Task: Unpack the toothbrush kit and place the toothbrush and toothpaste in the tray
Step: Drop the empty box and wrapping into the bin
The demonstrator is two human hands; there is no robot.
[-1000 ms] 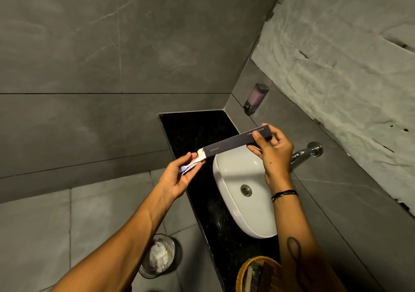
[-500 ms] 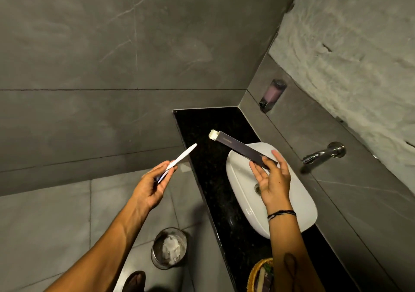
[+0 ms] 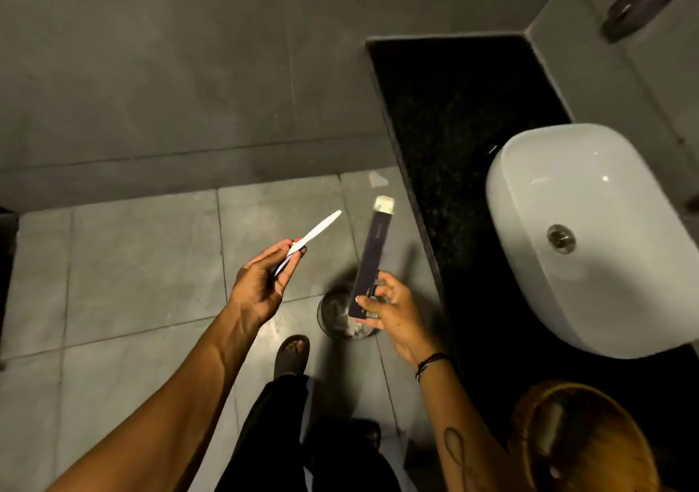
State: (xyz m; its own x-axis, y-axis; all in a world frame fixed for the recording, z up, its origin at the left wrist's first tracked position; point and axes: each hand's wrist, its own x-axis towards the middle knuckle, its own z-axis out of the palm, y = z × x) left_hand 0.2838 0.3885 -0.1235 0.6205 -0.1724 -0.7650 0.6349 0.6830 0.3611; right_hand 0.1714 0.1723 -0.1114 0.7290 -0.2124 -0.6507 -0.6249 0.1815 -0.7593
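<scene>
Toothbrush (image 3: 316, 232) and kit box (image 3: 370, 260) had drawn apart and swung off the worktop (image 3: 454, 143): half a second earlier the box was held over the white basin (image 3: 590, 234), and now both hung over the grey floor tiles (image 3: 143, 264). The left hand (image 3: 261, 287) had its fingers (image 3: 283, 260) pinched together on the lower end of the toothbrush, whose white handle slanted up and to the right; something red-orange showed at the grip, too blurred to name. The right hand (image 3: 393, 312) had its fingers closed on the lower end of the dark box, which now stood nearly upright with its pale open end at the top, where before it had lain slanted with that end toward the far left. The toothbrush tip and the box top were near each other but not touching. Directly below the right hand sat a small bin (image 3: 340, 317) on the floor, partly hidden by the box. The view had tipped further downward than before, so a sandalled foot (image 3: 291, 355) and dark trousers now showed. A woven tray (image 3: 590, 438) sat on the worktop at the lower right, just beside the basin; its contents were too blurred to tell.
</scene>
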